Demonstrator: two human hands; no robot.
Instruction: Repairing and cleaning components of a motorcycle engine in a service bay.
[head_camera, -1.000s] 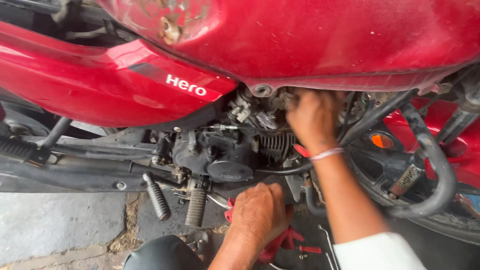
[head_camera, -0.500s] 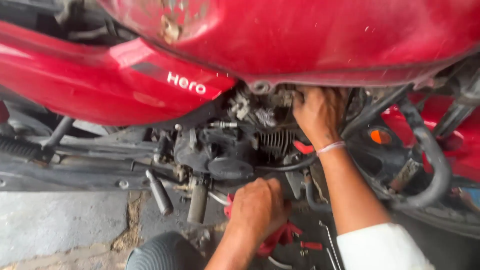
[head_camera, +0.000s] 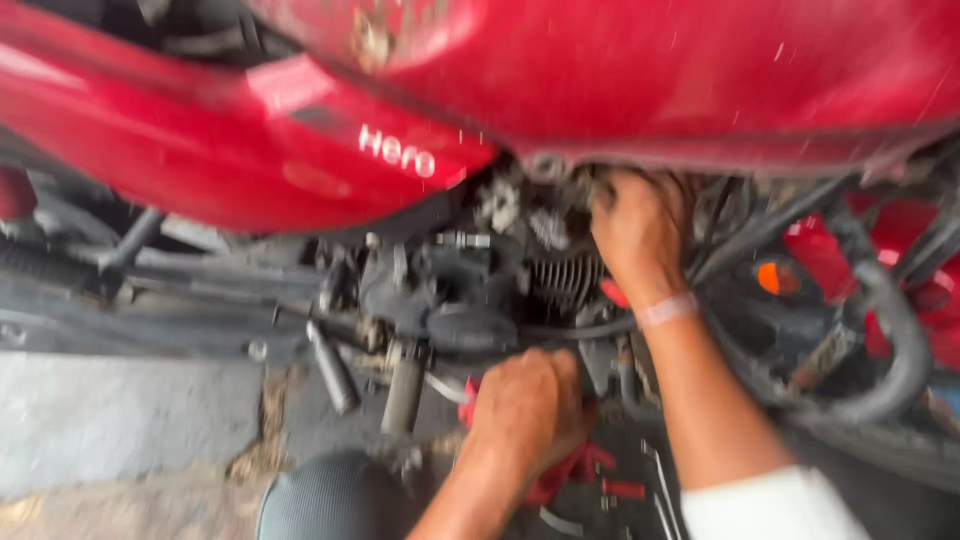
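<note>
Your right hand (head_camera: 640, 235) reaches into the engine (head_camera: 470, 290) under the red tank (head_camera: 650, 60), grip hidden; your left hand (head_camera: 528, 410) closes on a red tool (head_camera: 575, 470), blurred.

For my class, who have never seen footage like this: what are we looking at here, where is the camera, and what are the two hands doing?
The camera sits on a person's head and looks down at that person's own bare hands, so there is just this one view. In front is a red motorcycle: its fuel tank fills the top and a red side panel runs left. Below lies the dark engine with its cooling fins. The right hand, wearing a pale wristband, reaches up under the tank; what it grips is hidden. The left hand is closed around something red low by the engine. The picture is blurred, so finer parts cannot be told.
</note>
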